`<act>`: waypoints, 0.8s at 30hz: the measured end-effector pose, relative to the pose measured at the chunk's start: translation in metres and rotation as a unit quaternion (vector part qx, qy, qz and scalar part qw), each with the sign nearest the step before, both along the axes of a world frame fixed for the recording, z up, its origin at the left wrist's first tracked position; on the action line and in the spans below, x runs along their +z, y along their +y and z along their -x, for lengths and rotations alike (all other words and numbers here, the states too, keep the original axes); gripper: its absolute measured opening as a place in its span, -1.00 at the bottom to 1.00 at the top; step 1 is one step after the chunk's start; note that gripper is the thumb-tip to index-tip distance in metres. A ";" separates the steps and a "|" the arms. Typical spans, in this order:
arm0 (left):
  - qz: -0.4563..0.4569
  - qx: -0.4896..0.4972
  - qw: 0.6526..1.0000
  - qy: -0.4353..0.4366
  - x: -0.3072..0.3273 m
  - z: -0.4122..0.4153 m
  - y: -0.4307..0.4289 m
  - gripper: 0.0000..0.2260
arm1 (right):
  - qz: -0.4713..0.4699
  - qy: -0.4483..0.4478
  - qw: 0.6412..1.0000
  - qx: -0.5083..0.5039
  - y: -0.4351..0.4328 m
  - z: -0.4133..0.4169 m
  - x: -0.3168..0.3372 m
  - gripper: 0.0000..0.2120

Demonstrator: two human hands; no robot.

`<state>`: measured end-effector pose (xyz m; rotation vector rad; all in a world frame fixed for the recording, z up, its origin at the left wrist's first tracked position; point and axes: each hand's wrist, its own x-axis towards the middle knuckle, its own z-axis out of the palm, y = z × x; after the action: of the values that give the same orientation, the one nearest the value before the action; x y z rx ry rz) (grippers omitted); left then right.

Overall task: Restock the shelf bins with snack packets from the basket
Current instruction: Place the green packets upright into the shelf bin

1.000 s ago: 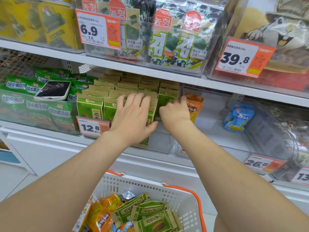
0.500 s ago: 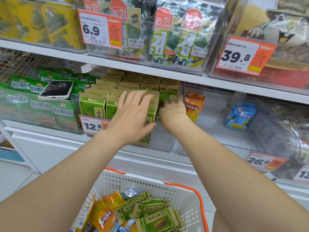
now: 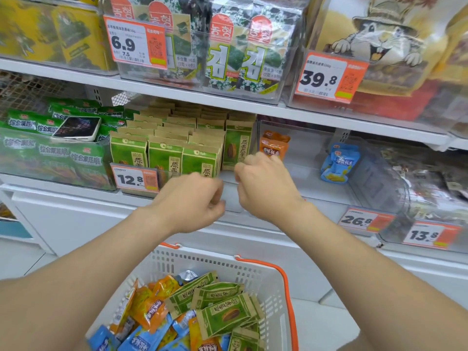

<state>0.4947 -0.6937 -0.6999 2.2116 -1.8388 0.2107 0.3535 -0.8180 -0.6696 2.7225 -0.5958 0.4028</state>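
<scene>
Rows of green seed packets [image 3: 164, 158] stand upright in a clear shelf bin, with one more green packet [image 3: 236, 148] at the row's right end. My left hand [image 3: 192, 201] and my right hand [image 3: 263, 186] hover just in front of that bin, fingers curled, holding nothing. Below them the white basket [image 3: 263, 279] with orange handles holds several loose green packets [image 3: 222, 315], orange packets [image 3: 152, 307] and blue packets [image 3: 141, 343].
To the right, a clear bin holds one orange packet [image 3: 273, 148]; the bin beyond it holds a blue packet [image 3: 339, 163]. A phone [image 3: 76, 129] lies on green bags in the left bin. Seaweed packs fill the upper shelf. A price tag [image 3: 136, 178] hangs on the bin front.
Both hands have pulled back out of the green packet bin toward me and curled their fingers. The packets they were pressing stay standing in the bin.
</scene>
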 end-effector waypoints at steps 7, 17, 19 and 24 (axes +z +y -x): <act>-0.297 -0.057 0.953 -0.012 -0.053 0.024 0.013 -0.72 | -0.225 0.193 0.955 0.011 0.028 0.046 -0.068 -0.78; -0.525 -0.131 0.841 0.003 -0.117 0.079 0.026 -0.58 | -0.163 0.506 0.843 0.079 0.072 0.084 -0.185 -0.93; -0.531 -0.139 0.836 -0.018 -0.123 0.084 0.029 -0.56 | -0.124 0.528 0.831 0.122 0.081 0.090 -0.210 -0.90; -0.531 -0.140 0.833 -0.061 -0.138 0.083 0.034 -0.63 | -0.008 0.496 0.815 0.299 0.097 0.103 -0.271 -0.61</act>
<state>0.4113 -0.6599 -0.8379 2.4496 -2.7345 -0.9945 0.2503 -0.7208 -0.9410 2.5676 0.5461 -0.8762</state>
